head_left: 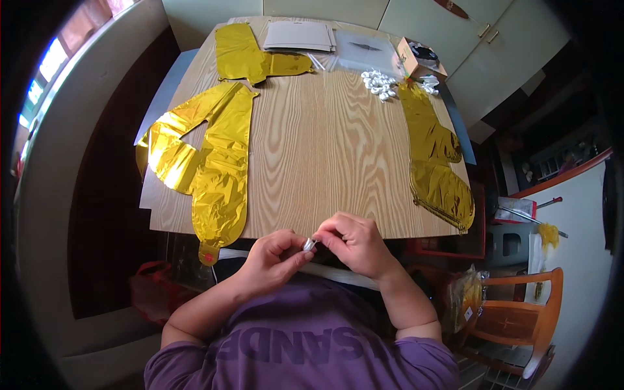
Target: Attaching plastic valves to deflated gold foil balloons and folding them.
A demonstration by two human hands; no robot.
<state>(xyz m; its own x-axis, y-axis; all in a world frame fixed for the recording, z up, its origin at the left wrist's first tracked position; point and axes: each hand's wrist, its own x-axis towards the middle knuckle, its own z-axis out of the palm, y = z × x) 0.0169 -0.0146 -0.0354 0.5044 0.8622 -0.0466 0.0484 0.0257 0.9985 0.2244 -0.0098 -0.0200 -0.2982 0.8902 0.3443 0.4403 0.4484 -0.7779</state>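
Note:
Just past the table's near edge, my left hand [278, 255] pinches a small white coiled bundle [308, 244], which looks like wound ribbon or string. Close against it, my right hand [351, 242] has thumb and finger pinched at the bundle's right side, seemingly on its loose end. Deflated gold foil balloons lie flat on the table: one balloon [221, 153] with a triangular hole stretches down the left side, its tail over the near edge. Another foil balloon [237, 52] lies at the far left, and a stack of gold foil balloons [432, 149] at the right.
Similar white bundles [378, 84] are heaped at the far right of the wooden table [325, 143]. Behind them stand a small box [419, 58] with a black item, a clear plastic sheet [364, 52] and grey-white cards [299, 36]. A wooden chair [513, 312] is at my right.

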